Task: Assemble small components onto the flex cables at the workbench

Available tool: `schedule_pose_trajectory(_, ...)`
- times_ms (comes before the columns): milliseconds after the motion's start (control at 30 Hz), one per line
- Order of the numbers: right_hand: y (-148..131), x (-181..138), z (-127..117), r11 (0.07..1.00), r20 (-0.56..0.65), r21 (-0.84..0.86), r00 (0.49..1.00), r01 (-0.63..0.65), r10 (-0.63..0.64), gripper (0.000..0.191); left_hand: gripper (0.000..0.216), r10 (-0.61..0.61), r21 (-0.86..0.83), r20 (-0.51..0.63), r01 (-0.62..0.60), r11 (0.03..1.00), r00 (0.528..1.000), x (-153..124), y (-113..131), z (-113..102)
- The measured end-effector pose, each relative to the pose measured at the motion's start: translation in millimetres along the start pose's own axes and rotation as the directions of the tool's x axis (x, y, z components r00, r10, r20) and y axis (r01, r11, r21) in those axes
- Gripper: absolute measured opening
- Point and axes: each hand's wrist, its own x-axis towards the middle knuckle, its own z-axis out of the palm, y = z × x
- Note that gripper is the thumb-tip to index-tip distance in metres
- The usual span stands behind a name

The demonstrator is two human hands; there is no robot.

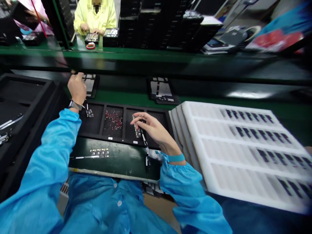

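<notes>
My left hand (77,88) is closed, its fingers curled down beside a flat device panel with pale metal plates (90,85) on the far side of the bench. What those fingers hold, if anything, is hidden. Over the right part of a black compartment tray (113,139), my right hand (152,128) is closed in a pinch above a narrow strip of small circuit boards (136,130). Whether it grips that strip cannot be made out. A thin black-and-white strip (145,143) runs down below this hand. Tiny red and silvery parts (114,120) lie scattered in a middle compartment.
Another strip of small boards (99,152) lies on the near green surface. A second device panel (161,88) sits at the far middle. Stacked white foam trays (195,139) with dark parts stand right, black trays (46,94) left. A co-worker in yellow (95,16) sits opposite.
</notes>
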Motion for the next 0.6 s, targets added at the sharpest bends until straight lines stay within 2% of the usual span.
schedule_pose_trajectory(67,5,-7,-7,0.997,0.035,0.077,0.999,-0.023,0.021,0.037,0.031,-0.029,0.089,0.078,0.022,0.996,0.997,23,-19,-1)
schedule_pose_trajectory(167,15,-12,-13,0.983,0.037,0.178,0.998,-0.050,0.044,0.042,0.041,-0.079,0.155,0.191,0.049,0.987,0.978,32,-33,0)
schedule_pose_trajectory(233,19,-11,-17,0.975,0.015,0.213,0.999,-0.054,0.052,0.043,0.036,-0.122,0.231,0.268,0.059,0.971,0.956,28,-36,-1)
schedule_pose_trajectory(333,21,-9,-20,0.975,-0.002,0.220,0.999,-0.044,0.045,0.043,0.018,-0.204,0.363,0.345,0.070,0.929,0.916,25,-33,-3)
schedule_pose_trajectory(400,20,-10,-21,0.977,0.013,0.209,0.999,-0.052,0.050,0.043,0.008,-0.261,0.451,0.350,0.082,0.888,0.899,26,-25,-3)
schedule_pose_trajectory(500,18,-11,-18,0.977,0.008,0.204,0.998,-0.067,0.066,0.044,0.024,-0.311,0.545,0.308,0.100,0.832,0.899,21,0,-7)
schedule_pose_trajectory(567,18,-12,-15,0.980,-0.043,0.189,0.997,-0.056,0.065,0.043,0.031,-0.274,0.536,0.306,0.073,0.841,0.911,2,27,-18)
schedule_pose_trajectory(600,18,-12,-13,0.983,-0.076,0.175,0.995,-0.049,0.063,0.043,0.030,-0.210,0.490,0.334,0.021,0.871,0.919,-14,42,-27)
